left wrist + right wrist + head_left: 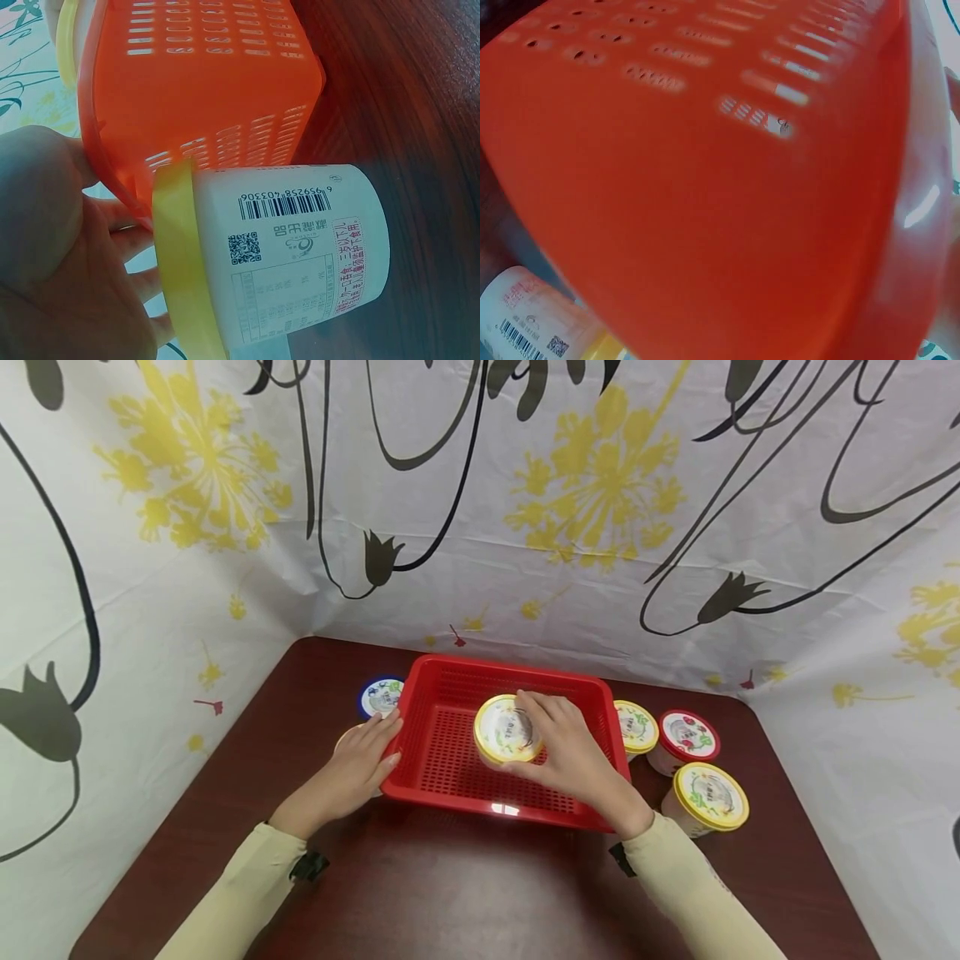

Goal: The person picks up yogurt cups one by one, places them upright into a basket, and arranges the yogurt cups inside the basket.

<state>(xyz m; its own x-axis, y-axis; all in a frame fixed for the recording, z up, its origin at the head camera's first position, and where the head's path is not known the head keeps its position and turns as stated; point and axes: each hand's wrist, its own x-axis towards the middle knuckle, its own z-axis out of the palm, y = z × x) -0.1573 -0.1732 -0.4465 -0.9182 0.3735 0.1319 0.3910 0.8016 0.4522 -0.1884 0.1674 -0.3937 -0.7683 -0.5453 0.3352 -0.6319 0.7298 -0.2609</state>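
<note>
A red perforated plastic basket (450, 802) stands on the dark table. Inside its outline, my right hand (566, 747) grips a round paper tub with a yellow-rimmed lid (504, 728), thumb and fingers on either side. At the basket's left rim rests my left hand (352, 768), its fingers fairly straight. Just under that hand stands another yellow-lidded tub (285, 255), with a barcode on its white side, close by the basket wall (202, 97). In the right wrist view the basket's side (705, 202) hides the right hand's grip.
Behind the left hand sits a blue-rimmed tub (381, 696). Right of the basket are a yellow-rimmed tub (635, 727), a red-rimmed tub (688, 737) and a nearer yellow-rimmed tub (710, 797). A patterned cloth (465, 577) hangs around the table's back and sides.
</note>
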